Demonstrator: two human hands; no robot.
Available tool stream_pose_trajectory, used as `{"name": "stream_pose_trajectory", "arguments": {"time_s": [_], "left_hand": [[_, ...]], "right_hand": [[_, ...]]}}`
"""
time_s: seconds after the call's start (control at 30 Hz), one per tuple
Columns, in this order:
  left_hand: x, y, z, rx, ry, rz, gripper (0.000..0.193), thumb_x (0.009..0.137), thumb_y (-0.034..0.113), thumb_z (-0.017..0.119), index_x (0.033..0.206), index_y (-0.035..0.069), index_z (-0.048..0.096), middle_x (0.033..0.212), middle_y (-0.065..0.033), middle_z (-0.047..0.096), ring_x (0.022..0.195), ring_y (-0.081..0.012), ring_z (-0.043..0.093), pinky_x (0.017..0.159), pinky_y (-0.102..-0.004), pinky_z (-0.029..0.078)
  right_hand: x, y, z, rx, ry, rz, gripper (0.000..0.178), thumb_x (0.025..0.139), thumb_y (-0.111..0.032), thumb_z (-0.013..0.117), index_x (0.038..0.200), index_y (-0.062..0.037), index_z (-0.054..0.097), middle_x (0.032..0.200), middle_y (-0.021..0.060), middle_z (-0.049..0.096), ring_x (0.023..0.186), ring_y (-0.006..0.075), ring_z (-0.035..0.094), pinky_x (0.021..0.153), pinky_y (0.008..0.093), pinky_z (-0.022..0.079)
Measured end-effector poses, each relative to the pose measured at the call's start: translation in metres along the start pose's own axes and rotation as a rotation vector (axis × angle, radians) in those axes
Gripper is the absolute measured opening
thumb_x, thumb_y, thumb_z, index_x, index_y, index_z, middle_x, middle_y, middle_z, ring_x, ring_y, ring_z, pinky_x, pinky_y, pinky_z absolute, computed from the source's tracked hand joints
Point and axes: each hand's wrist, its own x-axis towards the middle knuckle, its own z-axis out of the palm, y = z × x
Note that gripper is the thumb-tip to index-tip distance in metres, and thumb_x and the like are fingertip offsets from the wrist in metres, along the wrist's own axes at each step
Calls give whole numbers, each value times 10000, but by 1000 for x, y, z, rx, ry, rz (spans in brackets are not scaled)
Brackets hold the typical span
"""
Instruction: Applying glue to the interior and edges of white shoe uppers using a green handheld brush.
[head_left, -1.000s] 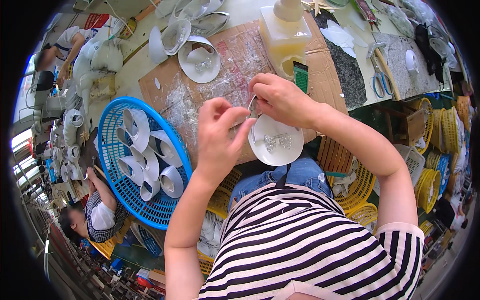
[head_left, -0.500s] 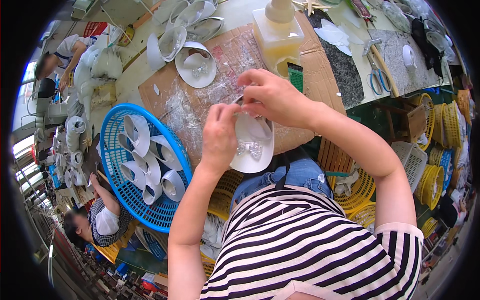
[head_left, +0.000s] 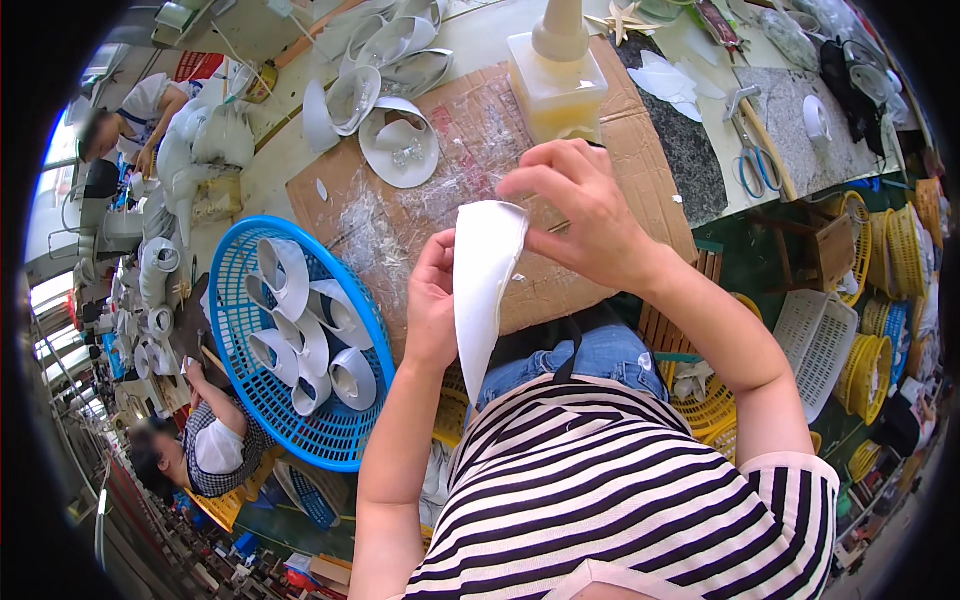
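Observation:
A white shoe upper (head_left: 482, 285) stands on edge over the front of the cardboard (head_left: 645, 130), its smooth side showing and its pointed end toward my lap. My left hand (head_left: 433, 310) is closed on its left side, with some fingers hidden behind it. Beside its upper right edge is my right hand (head_left: 585, 220), index finger and thumb apart, the thumb close to the edge; I cannot tell whether it touches. Another white upper with a glittery bow (head_left: 400, 145) lies at the back of the cardboard. A squeeze bottle (head_left: 557, 90) of yellowish liquid stands behind my right hand.
A blue basket (head_left: 222, 320) with several white uppers stands at the left. More uppers (head_left: 385, 55) lie at the back. Scissors (head_left: 757, 165), a hammer (head_left: 770, 140) and a tape roll (head_left: 817, 118) rest at the right. Two people sit at the left; yellow baskets (head_left: 868, 370) stand at the right.
The upper has been turned on edge, so its bow no longer shows. My right hand has come off its top and moved right, its fingers spreading. My left hand still holds it.

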Motion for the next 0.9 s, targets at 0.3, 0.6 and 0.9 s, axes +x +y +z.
{"name": "stream_pose_trajectory", "arguments": {"time_s": [0.3, 0.6, 0.9], "left_hand": [[11, 1, -13, 693, -156, 431, 377, 853, 29, 716, 1211, 17, 599, 1053, -75, 648, 921, -154, 634, 824, -272, 526], [6, 9, 1, 591, -170, 244, 382, 846, 25, 715, 1208, -5, 600, 968, -74, 667, 885, -148, 639, 801, -275, 529], [7, 2, -14, 650, -145, 254, 495, 809, 66, 745, 1265, 10, 562, 1106, -109, 652, 1012, -203, 624, 909, -316, 498]], "right_hand": [[14, -5, 1, -122, -76, -31, 133, 734, -206, 736, 795, -111, 666, 783, 55, 640, 822, 241, 622, 831, 389, 417], [21, -9, 4, -136, -135, -39, 149, 781, -228, 698, 774, -83, 667, 772, 90, 661, 825, 262, 640, 825, 407, 428], [23, -3, 6, -134, -102, 5, 115, 789, -191, 688, 793, -79, 661, 774, 97, 659, 804, 277, 641, 805, 410, 427]]}}
